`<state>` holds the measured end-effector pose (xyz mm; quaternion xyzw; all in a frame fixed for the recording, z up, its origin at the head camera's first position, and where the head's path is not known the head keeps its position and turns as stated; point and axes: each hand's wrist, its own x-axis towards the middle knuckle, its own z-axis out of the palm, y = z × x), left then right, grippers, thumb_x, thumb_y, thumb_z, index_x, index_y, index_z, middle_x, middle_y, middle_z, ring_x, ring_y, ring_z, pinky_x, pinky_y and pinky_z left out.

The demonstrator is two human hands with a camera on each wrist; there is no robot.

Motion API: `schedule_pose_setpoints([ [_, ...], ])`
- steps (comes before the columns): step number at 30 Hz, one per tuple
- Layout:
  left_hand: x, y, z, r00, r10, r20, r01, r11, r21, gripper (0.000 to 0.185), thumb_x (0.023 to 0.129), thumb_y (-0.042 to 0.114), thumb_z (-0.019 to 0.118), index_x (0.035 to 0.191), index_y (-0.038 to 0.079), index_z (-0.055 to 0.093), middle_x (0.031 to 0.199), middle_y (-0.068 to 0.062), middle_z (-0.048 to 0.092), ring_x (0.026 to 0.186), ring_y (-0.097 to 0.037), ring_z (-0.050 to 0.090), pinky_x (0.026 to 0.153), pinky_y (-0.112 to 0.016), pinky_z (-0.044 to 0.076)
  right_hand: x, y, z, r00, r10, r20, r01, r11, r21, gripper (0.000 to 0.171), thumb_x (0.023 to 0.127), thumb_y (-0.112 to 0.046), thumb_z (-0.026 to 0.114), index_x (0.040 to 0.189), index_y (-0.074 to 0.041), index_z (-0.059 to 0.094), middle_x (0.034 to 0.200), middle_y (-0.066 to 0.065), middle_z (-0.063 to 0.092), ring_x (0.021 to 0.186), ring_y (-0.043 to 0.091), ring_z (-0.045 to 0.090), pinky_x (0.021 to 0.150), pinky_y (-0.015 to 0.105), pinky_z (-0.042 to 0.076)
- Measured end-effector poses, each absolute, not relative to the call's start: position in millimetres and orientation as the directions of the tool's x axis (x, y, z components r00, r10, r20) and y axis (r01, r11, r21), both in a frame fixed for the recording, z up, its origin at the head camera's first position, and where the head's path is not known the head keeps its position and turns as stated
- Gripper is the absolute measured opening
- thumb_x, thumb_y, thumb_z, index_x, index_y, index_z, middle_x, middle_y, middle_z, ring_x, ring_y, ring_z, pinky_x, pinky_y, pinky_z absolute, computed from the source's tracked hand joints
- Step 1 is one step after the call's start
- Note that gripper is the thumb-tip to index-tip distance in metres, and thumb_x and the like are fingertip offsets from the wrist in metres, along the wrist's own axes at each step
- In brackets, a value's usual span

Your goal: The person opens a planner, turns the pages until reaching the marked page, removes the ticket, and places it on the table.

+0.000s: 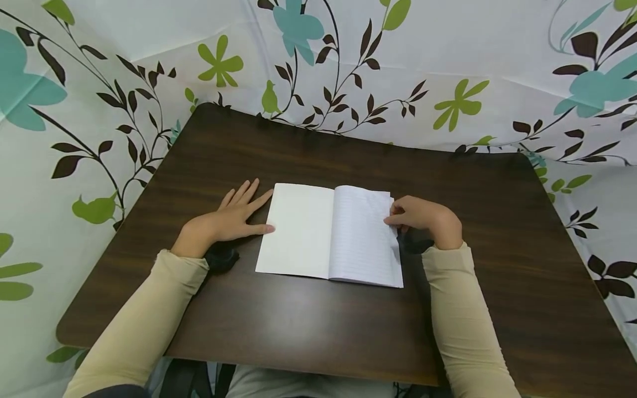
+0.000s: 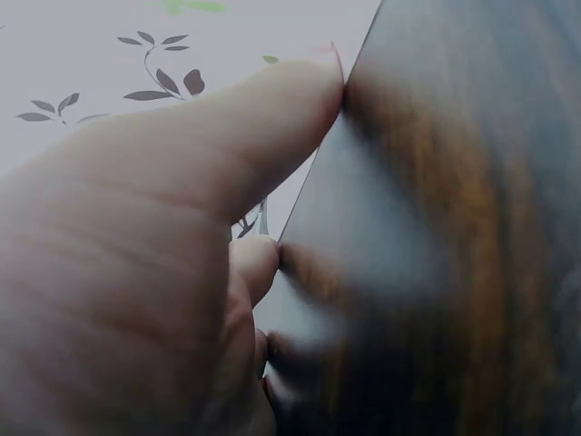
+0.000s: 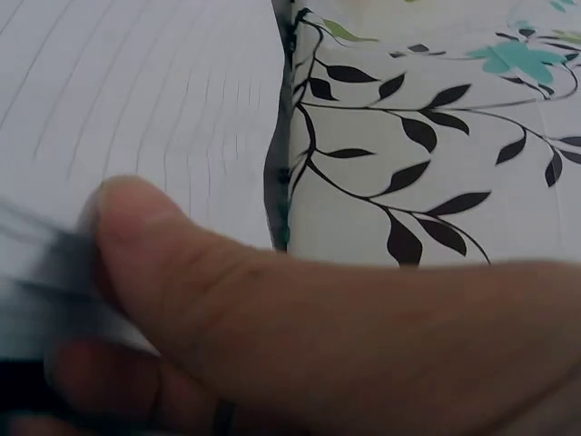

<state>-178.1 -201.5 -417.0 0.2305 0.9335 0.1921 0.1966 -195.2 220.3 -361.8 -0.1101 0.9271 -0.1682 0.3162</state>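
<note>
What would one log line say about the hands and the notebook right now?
left hand: flat on table, thumb at notebook edge | right hand: pinches lined page edge | notebook: open

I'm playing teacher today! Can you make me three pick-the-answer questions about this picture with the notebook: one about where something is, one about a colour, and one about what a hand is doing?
1. Where does the left hand rest?
A) flat on the table beside the notebook
B) in the air
C) on the cloth

2. What colour is the table?
A) white
B) dark brown
C) green

3. What is the right hand doing?
A) lying flat
B) pinching the page edge
C) waving

Answers: 1 A, straight fingers touch the notebook's left edge; 2 B, dark wood grain; 3 B, thumb and fingers curl round the paper.
</note>
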Motion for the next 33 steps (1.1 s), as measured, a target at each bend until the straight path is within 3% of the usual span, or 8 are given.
schedule_pose_setpoints([
  [8,-180.5,-200.7,-415.8,-0.812,0.516,-0.272,0.372,0.818,0.439,0.089,0.089,0.066,0.048,0.154,0.033,-0.002,0.16,-0.009,-0.017,0.147,-0.033,-0.018,0.116,-0.06,-0.006,-196.6,230.1,-353.1,-0.772,-0.358,-0.526,-0.053,0.86,-0.507,0.022,0.094,-0.028,0.061,0.097,-0.006,0.064,0.086,0.011,0.059,0.078,0.021,0.059,0.077,0.035,0.05],
  [19,-174.3,-201.4,-418.6,-0.822,0.515,-0.243,0.37,0.808,0.459,0.088,0.088,0.064,0.05,0.155,0.03,0.003,0.161,-0.01,-0.013,0.148,-0.033,-0.015,0.116,-0.061,-0.004,-193.7,230.9,-354.4,-0.743,-0.518,-0.423,-0.103,0.714,-0.692,0.027,0.096,-0.037,0.057,0.104,-0.013,0.065,0.088,0.011,0.061,0.082,0.027,0.06,0.078,0.039,0.051],
  [27,-173.6,-201.4,-421.7,-0.813,0.519,-0.265,0.373,0.812,0.449,0.088,0.089,0.066,0.048,0.155,0.031,0.002,0.161,-0.01,-0.015,0.148,-0.034,-0.017,0.115,-0.061,-0.006,-190.3,223.2,-354.2,-0.728,-0.554,-0.405,-0.096,0.667,-0.739,0.026,0.096,-0.037,0.056,0.11,-0.016,0.063,0.096,0.01,0.064,0.089,0.026,0.063,0.085,0.049,0.049],
  [33,-175.2,-201.1,-420.1,-0.812,0.521,-0.262,0.376,0.811,0.449,0.088,0.089,0.065,0.047,0.155,0.031,0.001,0.161,-0.01,-0.016,0.147,-0.034,-0.017,0.115,-0.061,-0.006,-193.5,218.7,-356.8,-0.716,-0.583,-0.385,-0.125,0.649,-0.751,0.026,0.097,-0.037,0.054,0.11,-0.015,0.062,0.096,0.009,0.064,0.088,0.024,0.064,0.083,0.045,0.05],
])
